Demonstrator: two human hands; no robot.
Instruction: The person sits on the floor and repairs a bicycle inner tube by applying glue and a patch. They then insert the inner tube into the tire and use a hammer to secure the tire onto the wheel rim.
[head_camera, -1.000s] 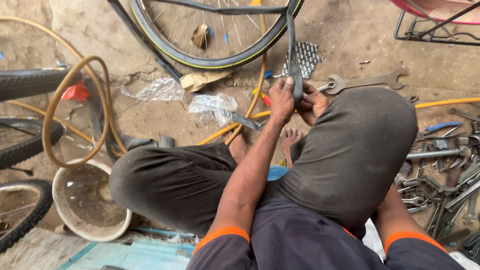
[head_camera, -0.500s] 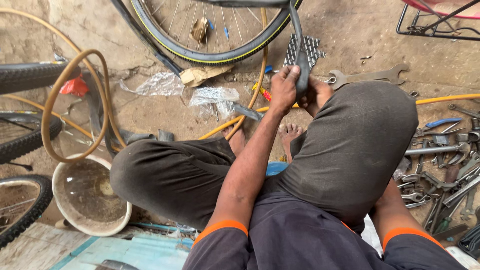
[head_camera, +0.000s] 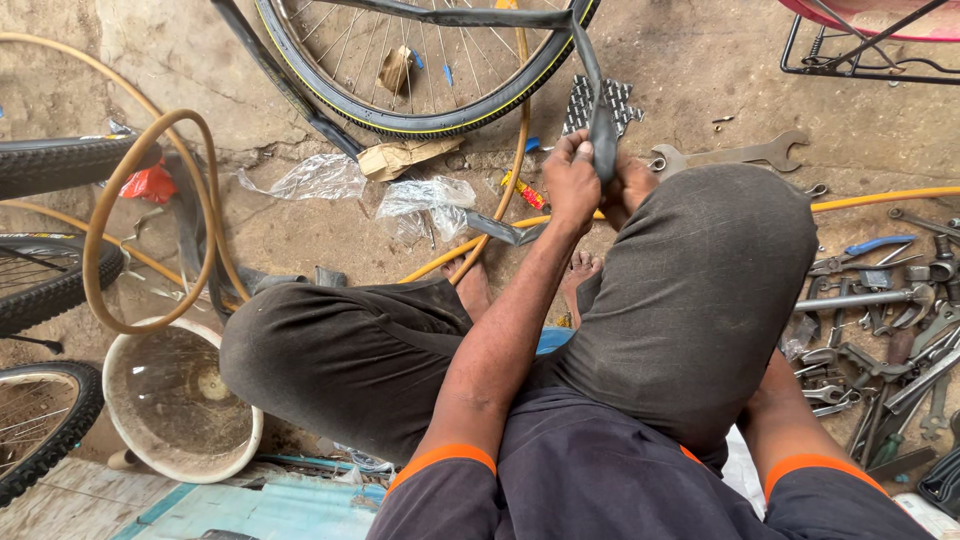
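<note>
Dark short-sleeved shirt with orange cuff bands, dark grey trousers, bare forearms and bare feet.

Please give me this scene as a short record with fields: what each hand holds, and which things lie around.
left hand: grips the black inner tube
right hand: on the same tube, partly hidden behind the raised knee
tube: runs up from the hands along the bicycle wheel
left side: round basin, tan hose loop
right side: large spanner, pile of hand tools
ground: bare dirt, plastic wrappers

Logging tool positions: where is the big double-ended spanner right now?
In the head view, the spanner lies on the ground at upper right, just beyond the raised knee and right of both hands gripping the black inner tube.
</note>
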